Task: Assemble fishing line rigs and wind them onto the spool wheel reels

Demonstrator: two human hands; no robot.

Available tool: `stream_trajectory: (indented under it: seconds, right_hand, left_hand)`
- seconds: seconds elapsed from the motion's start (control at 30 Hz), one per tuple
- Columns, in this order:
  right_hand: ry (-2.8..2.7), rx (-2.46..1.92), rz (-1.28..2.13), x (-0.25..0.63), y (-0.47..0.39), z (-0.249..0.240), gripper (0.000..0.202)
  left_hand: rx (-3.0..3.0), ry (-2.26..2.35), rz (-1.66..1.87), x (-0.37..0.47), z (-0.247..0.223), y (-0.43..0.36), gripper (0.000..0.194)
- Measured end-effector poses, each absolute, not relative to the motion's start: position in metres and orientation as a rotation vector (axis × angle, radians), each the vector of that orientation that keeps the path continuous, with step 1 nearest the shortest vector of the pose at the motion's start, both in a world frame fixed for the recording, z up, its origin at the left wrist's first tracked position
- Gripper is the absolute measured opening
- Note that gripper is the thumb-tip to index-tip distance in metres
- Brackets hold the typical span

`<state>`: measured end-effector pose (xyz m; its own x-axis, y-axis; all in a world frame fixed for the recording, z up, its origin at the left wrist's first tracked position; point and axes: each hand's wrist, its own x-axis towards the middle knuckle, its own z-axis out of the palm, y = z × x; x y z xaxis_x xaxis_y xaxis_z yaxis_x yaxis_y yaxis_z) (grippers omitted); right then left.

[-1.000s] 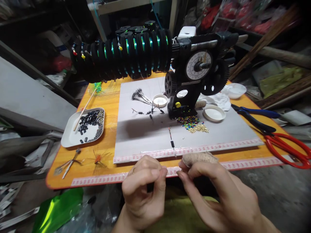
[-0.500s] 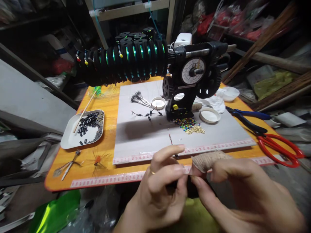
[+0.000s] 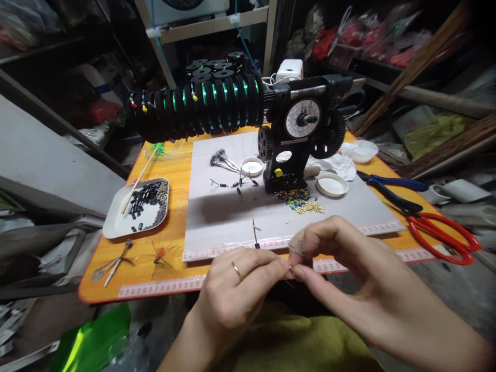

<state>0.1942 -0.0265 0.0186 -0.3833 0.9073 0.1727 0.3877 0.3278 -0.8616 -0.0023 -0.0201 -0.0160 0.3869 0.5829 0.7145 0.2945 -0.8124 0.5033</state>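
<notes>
Left hand (image 3: 236, 287) and right hand (image 3: 360, 274) have closed the gap between them; their fingertips now meet low in the frame, right of centre. Both pinch tightly at a tiny piece (image 3: 290, 268), too small to identify. Just beyond, a wire (image 3: 254, 227) lies on the board (image 3: 217, 222).

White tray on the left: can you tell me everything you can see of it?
The white tray is shallow, with rounded corners and a smooth, plastic-looking surface. It sits upright on the orange table. Black cylindrical pieces and smaller greyish bits lie in it, mostly toward the right side, leaving white base bare. A thin stick slants over its far rim, lower end inside. The left hand and right hand are apart from it.
</notes>
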Motion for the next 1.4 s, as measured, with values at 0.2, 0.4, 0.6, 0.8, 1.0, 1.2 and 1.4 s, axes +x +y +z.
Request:
stream_trajectory:
  seconds: [0.2, 0.4, 0.6, 0.8, 1.0, 1.2, 1.4]
  right_hand:
    - [-1.521, -0.815, 1.007, 0.177, -0.025, 0.008, 0.025]
    - [-2.217, -0.776, 0.344, 0.194, -0.023, -0.005, 0.038]
    - [-2.2, -0.884, 0.395, 0.194, -0.02, -0.007, 0.026]
    - [-2.157, -0.937, 0.436, 0.195, -0.021, -0.011, 0.023]
    - [-2.2, -0.946, 0.399, 0.201, -0.02, -0.013, 0.022]
    - [-2.393, -0.78, 0.128, 0.2, -0.017, -0.008, 0.022]
    - [-2.364, -0.72, 0.386, 0.193, -0.015, -0.012, 0.03]
  left_hand:
    - [1.851, 0.898, 1.544, 0.002, -0.016, -0.034, 0.019]
    - [1.781, 0.966, 1.525, -0.002, -0.015, -0.034, 0.019]
    - [1.836, 0.988, 1.483, -0.005, -0.015, -0.033, 0.019]
    - [1.863, 0.998, 1.423, -0.008, -0.016, -0.029, 0.019]
    - [1.892, 1.039, 1.385, -0.009, -0.015, -0.024, 0.017]
    - [1.942, 1.156, 1.3, -0.005, -0.006, -0.026, 0.015]
    - [1.714, 1.073, 1.254, 0.001, -0.006, -0.032, 0.013]
